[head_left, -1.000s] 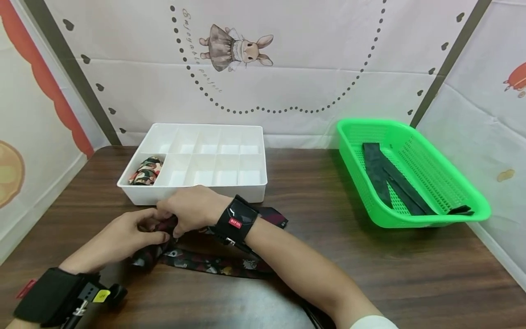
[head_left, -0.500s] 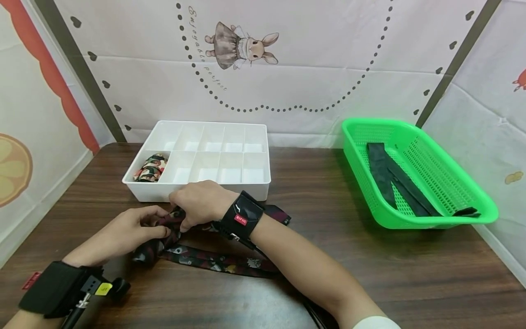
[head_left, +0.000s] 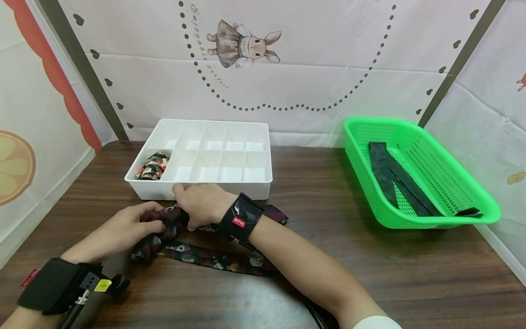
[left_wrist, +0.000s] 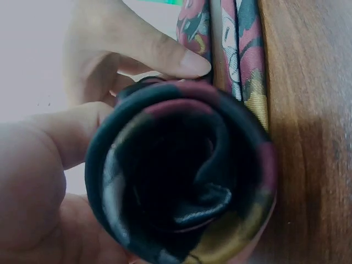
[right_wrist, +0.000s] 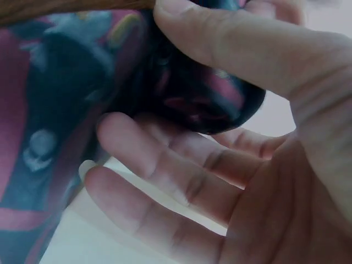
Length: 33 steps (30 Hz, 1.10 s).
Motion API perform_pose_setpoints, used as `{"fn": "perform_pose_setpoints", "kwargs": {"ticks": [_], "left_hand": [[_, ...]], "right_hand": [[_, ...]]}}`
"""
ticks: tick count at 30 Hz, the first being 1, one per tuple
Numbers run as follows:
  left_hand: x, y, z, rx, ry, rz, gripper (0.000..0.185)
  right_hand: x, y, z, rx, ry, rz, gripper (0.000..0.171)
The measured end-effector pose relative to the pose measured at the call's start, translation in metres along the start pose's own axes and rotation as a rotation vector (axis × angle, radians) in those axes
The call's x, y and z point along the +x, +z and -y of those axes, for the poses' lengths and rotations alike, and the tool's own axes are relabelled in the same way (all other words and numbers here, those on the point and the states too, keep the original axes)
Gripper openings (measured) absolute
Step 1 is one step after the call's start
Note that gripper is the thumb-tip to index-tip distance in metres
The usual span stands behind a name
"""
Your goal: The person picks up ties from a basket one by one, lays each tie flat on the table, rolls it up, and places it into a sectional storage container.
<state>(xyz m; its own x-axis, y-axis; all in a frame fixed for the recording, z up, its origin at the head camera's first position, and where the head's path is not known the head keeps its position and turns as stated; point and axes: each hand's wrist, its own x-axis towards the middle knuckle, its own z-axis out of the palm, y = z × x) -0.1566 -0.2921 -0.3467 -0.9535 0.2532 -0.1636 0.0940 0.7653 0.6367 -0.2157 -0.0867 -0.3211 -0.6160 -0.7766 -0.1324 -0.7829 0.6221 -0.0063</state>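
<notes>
Our left hand [head_left: 123, 228] and right hand [head_left: 201, 203] pinch the rolled tie [left_wrist: 181, 176] between curled fingers; loosening them probably lets it unroll.

A small red label [head_left: 237, 222] reading "BIFIL" — faintly legible — is seen on the black wrist strap [head_left: 239, 216]; "Enjoyable perfect" is printed in script on the backdrop [head_left: 209, 50], beside the rabbit drawing [head_left: 243, 44].
</notes>
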Motion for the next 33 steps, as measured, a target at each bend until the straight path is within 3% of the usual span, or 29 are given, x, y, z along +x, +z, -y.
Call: {"fn": "perform_pose_setpoints", "kwargs": {"ticks": [7,15,22,29,33], "left_hand": [[0.000,0.000,0.004,-0.070,-0.040,0.011,0.032],[-0.001,-0.003,0.002,-0.145,-0.098,0.025,0.038],[-0.001,-0.006,0.001,-0.157,-0.074,0.045,0.034],[-0.002,-0.005,0.001,-0.176,-0.071,0.027,0.035],[-0.002,-0.007,0.001,-0.169,-0.069,0.012,0.036]], "right_hand": [[0.005,0.003,-0.001,-0.019,-0.013,0.022,0.062],[0.006,-0.001,-0.013,0.133,-0.082,0.033,0.027],[0.004,-0.003,-0.017,0.188,-0.132,0.059,0.025],[0.002,-0.005,-0.022,0.467,-0.081,0.135,0.019],[0.000,-0.008,-0.025,0.537,-0.076,0.149,0.019]]}}
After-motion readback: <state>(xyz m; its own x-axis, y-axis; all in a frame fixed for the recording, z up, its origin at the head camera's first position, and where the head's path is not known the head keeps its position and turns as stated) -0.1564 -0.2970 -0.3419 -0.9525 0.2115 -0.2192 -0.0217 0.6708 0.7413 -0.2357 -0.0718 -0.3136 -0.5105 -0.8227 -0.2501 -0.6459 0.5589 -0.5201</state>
